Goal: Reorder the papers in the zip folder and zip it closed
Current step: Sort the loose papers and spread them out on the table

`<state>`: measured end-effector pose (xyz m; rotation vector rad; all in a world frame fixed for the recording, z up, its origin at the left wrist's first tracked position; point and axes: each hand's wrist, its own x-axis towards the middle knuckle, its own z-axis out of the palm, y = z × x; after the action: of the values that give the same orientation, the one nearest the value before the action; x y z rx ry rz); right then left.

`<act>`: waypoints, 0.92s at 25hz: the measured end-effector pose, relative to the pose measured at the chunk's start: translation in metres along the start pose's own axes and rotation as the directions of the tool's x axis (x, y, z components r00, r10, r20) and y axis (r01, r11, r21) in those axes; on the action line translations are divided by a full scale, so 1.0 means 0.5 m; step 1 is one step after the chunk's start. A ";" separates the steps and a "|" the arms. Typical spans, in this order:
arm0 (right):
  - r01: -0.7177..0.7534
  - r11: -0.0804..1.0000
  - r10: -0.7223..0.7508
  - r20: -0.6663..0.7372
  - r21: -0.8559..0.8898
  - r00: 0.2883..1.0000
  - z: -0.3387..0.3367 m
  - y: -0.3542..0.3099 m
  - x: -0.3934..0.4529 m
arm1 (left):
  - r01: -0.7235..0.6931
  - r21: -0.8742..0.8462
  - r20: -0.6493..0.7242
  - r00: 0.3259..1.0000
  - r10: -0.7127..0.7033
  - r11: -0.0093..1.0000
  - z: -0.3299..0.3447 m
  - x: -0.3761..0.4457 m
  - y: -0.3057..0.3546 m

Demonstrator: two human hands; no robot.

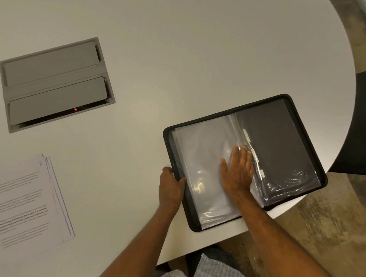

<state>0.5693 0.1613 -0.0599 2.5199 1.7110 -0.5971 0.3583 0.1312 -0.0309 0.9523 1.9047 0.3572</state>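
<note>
Folder: black zip folder (299, 119) with clear plastic sleeves (201, 150), open on white round table (173, 54).
Left hand (171, 188): my fingers grip folder's left edge.
Right hand (238, 170): my fingers flat, pressing sleeves.
Papers: printed white stack (26, 199), far left.

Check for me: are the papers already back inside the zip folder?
No: the papers lie stacked on the table, well apart from the open zip folder.

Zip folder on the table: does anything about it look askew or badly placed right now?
Yes. The open zip folder lies rotated on the table, and its near right corner hangs over the rounded edge. The left hand grips its left border; the right hand presses the clear sleeves flat.
</note>
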 end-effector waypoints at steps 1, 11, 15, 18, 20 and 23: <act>-0.001 1.000 0.001 -0.001 0.007 1.000 -0.001 -0.003 -0.001 | -0.006 0.004 -0.004 1.000 0.006 1.000 0.000 -0.001 -0.003; 0.112 0.970 -0.113 -0.006 0.214 0.994 -0.003 -0.172 -0.061 | -0.020 -0.067 -0.056 0.998 0.016 0.998 -0.141 -0.004 -0.077; 0.304 0.907 -0.324 0.023 0.290 0.946 0.049 -0.332 -0.157 | 0.021 -0.153 -0.202 0.978 -0.052 0.988 -0.280 -0.005 -0.172; 0.389 0.850 -0.442 0.078 0.354 0.894 0.105 -0.450 -0.254 | 0.031 -0.188 -0.312 0.946 -0.090 0.982 -0.398 -0.009 -0.271; 0.405 0.823 -0.484 0.118 0.399 0.867 0.142 -0.518 -0.320 | 0.032 -0.190 -0.377 0.920 -0.103 0.981 -0.473 -0.012 -0.345; 0.396 0.795 -0.521 0.182 0.459 0.834 0.203 -0.616 -0.419 | 0.024 -0.152 -0.485 0.869 -0.096 0.988 -0.583 -0.015 -0.467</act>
<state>0.1951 0.0713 -0.0279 2.0307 2.2783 -1.4264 0.0040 0.0136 -0.0157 0.7487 2.3257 0.7458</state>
